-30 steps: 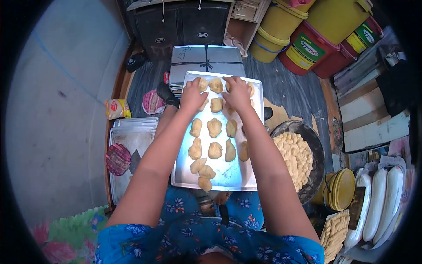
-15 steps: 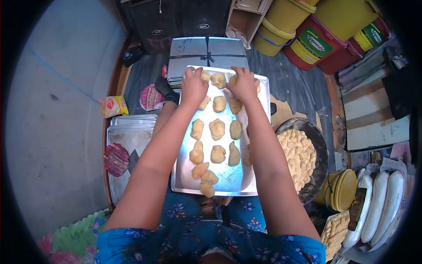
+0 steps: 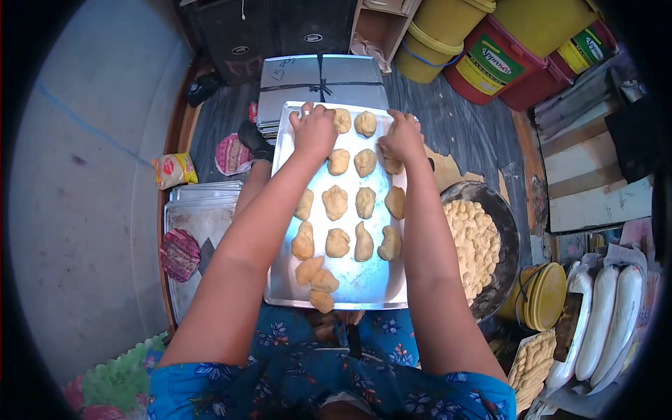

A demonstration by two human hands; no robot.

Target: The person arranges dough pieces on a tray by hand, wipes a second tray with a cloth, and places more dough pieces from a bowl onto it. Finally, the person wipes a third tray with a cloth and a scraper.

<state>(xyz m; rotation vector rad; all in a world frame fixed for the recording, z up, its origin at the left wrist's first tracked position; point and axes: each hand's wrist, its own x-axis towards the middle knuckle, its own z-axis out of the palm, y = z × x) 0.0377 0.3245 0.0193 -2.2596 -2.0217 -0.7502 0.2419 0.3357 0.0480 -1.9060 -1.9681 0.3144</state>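
Observation:
A metal baking tray [image 3: 367,283] rests across my lap, with rows of dough pieces [image 3: 336,201] on it. My left hand [image 3: 314,133] is at the tray's far left corner, its fingers curled down over a dough piece that is mostly hidden beneath them. At the far right corner, my right hand [image 3: 404,137] is curled in the same way over another piece, also largely covered. Between the hands two dough pieces [image 3: 365,124] lie uncovered. Near the close left edge, several smaller dough pieces [image 3: 323,281] touch one another.
Right of the tray stands a dark round basin [image 3: 509,241] full of dough pieces. Tied stacked trays [image 3: 294,77] lie beyond, more trays [image 3: 203,210] to the left. Yellow buckets [image 3: 427,56] and red buckets [image 3: 483,59] stand at the back right. A lidded yellow bucket [image 3: 546,297] is near right.
Both hands have moved apart, the left slightly right and down, the right outward. Two far-row pieces between them now show fully. The tray appears slightly further left in view.

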